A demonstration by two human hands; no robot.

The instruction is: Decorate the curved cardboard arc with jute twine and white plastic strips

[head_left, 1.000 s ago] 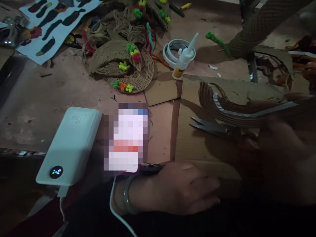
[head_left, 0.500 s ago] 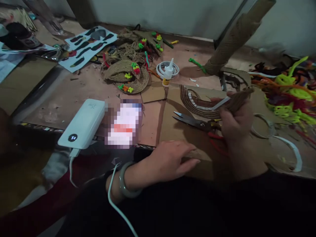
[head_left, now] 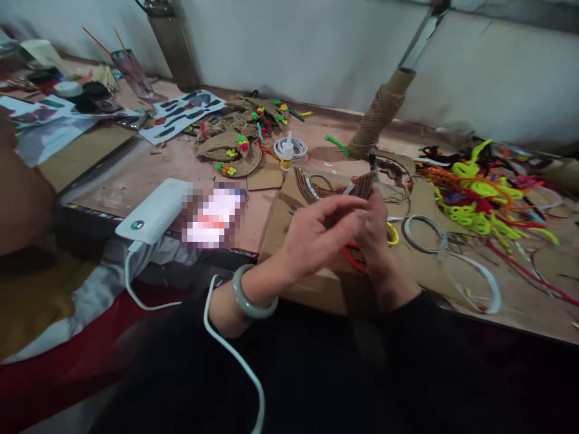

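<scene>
A curved piece of coiled brown cord [head_left: 306,184], with white strip along its inner edge, is gripped at its right end by my right hand [head_left: 380,232]. My left hand [head_left: 316,232], with a pale bangle on the wrist, reaches across in front of it. Its thumb and fingertips come together close against the right hand; anything between them is hidden. Beneath the hands lie scissors, mostly covered, with a red handle [head_left: 355,259] showing. A sheet of cardboard [head_left: 271,232] is under them.
A glue bottle [head_left: 286,154] stands by white tape rolls [head_left: 298,146]. Cord slippers with coloured flowers [head_left: 235,154] lie behind. A power bank [head_left: 156,211] and lit phone [head_left: 215,217] sit left. Bright pipe cleaners [head_left: 474,199] and a tape ring [head_left: 425,234] lie right. Another person [head_left: 27,193] is far left.
My left hand has risen from the cardboard and moved over to my right hand at the cord piece, covering much of the scissors. The view has shifted to the right and up.
</scene>
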